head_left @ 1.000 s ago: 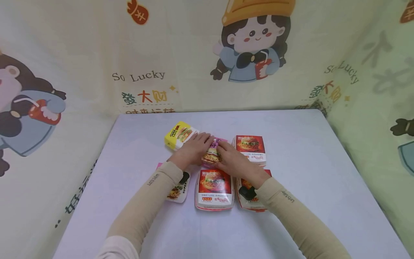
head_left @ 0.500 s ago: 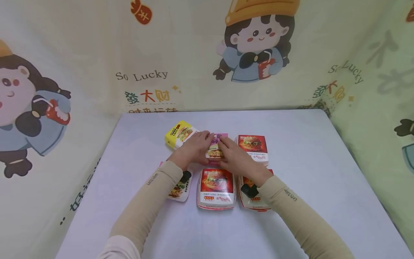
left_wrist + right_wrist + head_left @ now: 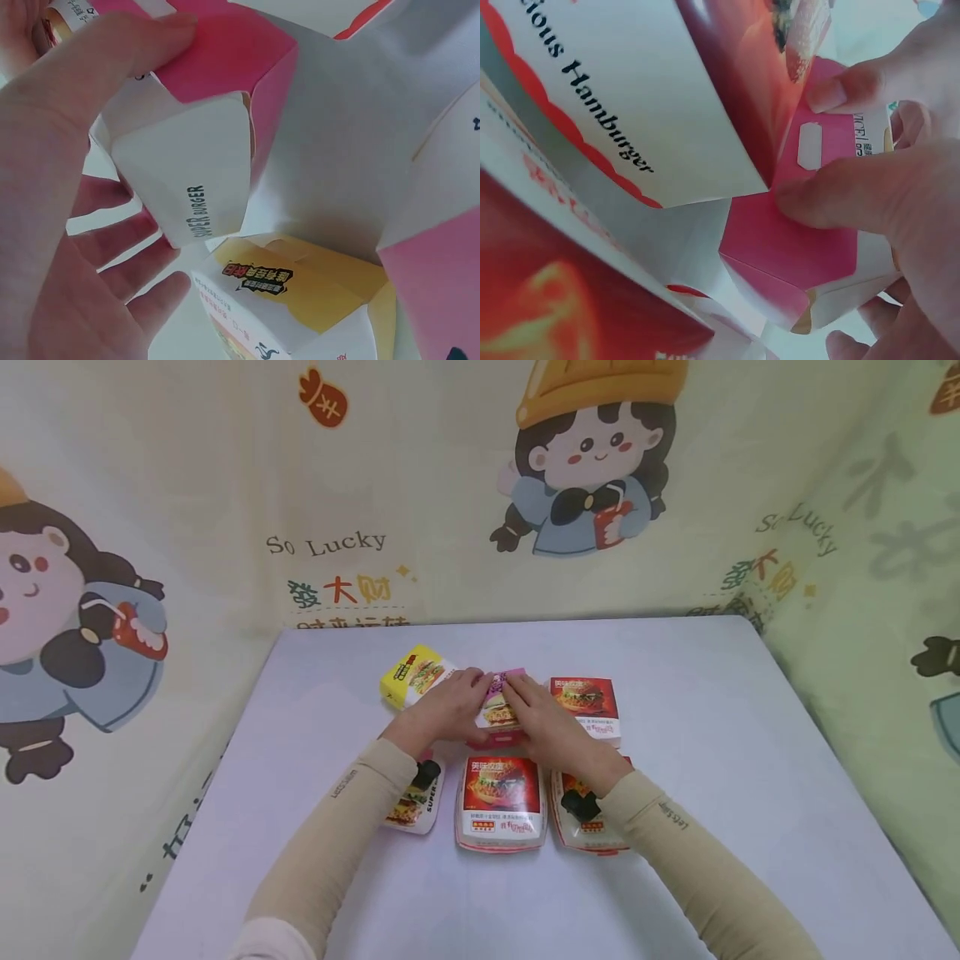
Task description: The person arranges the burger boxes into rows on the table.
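Observation:
Between both hands, at the middle of the back row, is a pink-and-white burger box (image 3: 499, 713). The left hand (image 3: 447, 708) holds its left side; in the left wrist view that thumb (image 3: 161, 41) lies on the pink face, with fingers around the white "SUPER BURGER" side (image 3: 191, 169). From the right, the right hand (image 3: 557, 733) grips the same box, thumb (image 3: 810, 193) on the pink face (image 3: 780, 240) and fingers behind. A yellow-and-white burger box (image 3: 417, 675) sits left of it, a red-and-white burger box (image 3: 587, 697) right of it.
Another red-and-white box (image 3: 501, 806) stands in front. One more (image 3: 596, 837) lies partly under the right wrist, and a white "SUPER" box (image 3: 414, 810) partly under the left wrist. The white table (image 3: 480, 902) meets a printed cloth backdrop (image 3: 450, 527).
Both hands keep their hold on the pink-and-white box. It has turned slightly and shifted a little back, and more of its pink front side shows. The other boxes stay in place.

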Demonstrator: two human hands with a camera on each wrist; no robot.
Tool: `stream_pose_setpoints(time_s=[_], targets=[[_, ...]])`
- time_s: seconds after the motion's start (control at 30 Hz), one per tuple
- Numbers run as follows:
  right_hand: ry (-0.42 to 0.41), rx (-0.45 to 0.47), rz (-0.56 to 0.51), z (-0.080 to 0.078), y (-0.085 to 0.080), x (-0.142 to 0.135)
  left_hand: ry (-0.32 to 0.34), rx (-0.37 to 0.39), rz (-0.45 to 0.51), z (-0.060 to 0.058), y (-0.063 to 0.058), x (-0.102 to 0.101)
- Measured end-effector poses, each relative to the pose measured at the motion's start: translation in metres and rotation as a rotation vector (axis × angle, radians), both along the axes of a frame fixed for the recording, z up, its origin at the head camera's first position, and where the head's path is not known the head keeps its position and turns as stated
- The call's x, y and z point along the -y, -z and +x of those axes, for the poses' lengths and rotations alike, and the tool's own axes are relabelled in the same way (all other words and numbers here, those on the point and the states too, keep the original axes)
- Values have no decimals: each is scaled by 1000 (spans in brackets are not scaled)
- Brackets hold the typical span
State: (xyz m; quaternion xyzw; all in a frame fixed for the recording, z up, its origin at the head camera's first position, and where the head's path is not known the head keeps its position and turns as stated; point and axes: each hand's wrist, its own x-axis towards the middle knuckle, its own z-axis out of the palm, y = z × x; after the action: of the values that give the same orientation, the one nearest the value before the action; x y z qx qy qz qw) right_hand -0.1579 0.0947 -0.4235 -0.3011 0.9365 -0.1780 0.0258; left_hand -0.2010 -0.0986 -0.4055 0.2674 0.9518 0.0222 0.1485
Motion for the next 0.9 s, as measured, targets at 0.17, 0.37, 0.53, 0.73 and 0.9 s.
stream_pose_setpoints(time_s=[0.17, 0.37, 0.53, 0.73, 0.9], targets=[[7, 29, -8, 1, 0, 0, -22, 32, 30, 2, 2, 0], [12, 62, -6, 1, 0, 0, -5, 67, 67, 5, 5, 0], [19, 91, 25, 3, 1, 1, 34, 36, 70, 6, 8, 2], [17, 95, 51, 3, 1, 2, 62, 12, 44, 8, 12, 4], [24, 103, 49, 3, 2, 2, 57, 43, 44, 9, 12, 4]])
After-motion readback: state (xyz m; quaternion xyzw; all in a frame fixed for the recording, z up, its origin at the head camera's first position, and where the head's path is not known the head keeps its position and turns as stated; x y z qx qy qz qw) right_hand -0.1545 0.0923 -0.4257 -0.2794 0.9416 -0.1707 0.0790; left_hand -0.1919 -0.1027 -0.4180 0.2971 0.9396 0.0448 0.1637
